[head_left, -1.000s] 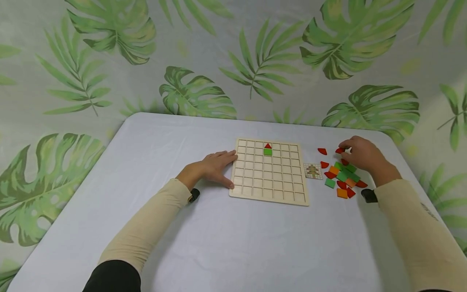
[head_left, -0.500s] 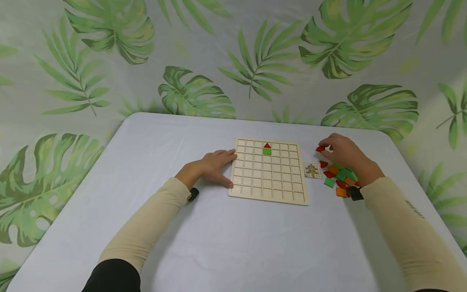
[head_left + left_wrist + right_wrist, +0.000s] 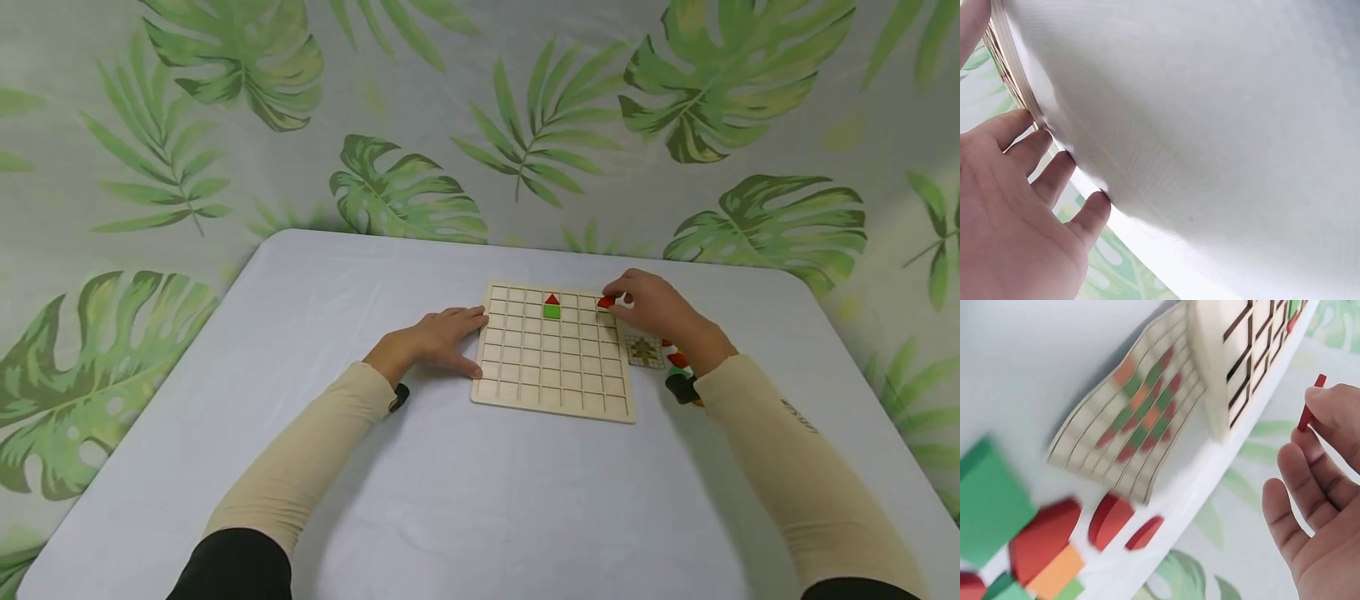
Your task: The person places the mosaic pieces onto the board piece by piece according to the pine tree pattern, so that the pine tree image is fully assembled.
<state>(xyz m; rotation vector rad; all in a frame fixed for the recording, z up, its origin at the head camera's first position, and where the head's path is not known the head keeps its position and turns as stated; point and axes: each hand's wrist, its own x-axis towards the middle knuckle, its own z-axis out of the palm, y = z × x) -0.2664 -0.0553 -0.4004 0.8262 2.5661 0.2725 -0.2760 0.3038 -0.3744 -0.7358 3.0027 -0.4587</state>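
My right hand [image 3: 656,307] pinches a small red piece [image 3: 606,302] between thumb and fingers, over the far right corner of a pale wooden grid board [image 3: 528,358]. In the right wrist view, the red piece [image 3: 1312,403] appears edge-on as a thin strip, with the other fingers loosely bent below it. A red triangle [image 3: 552,299] sits in the board's top row, with a green square [image 3: 552,312] directly beneath it. Along the board's left edge, my left hand [image 3: 435,343] rests with spread fingers and thumb touching the rim.
A patterned card [image 3: 643,352] with a small tree-like design lies against the board's right side. Beyond it are loose red, green and orange pieces, among them a green square [image 3: 991,503], partly hidden by my right forearm in the head view. Leaf-print cloth hangs behind the white table [image 3: 450,500].
My right hand has picked up a red piece from the right of the board and carried it left to the board's far right corner. The left hand stays in place.
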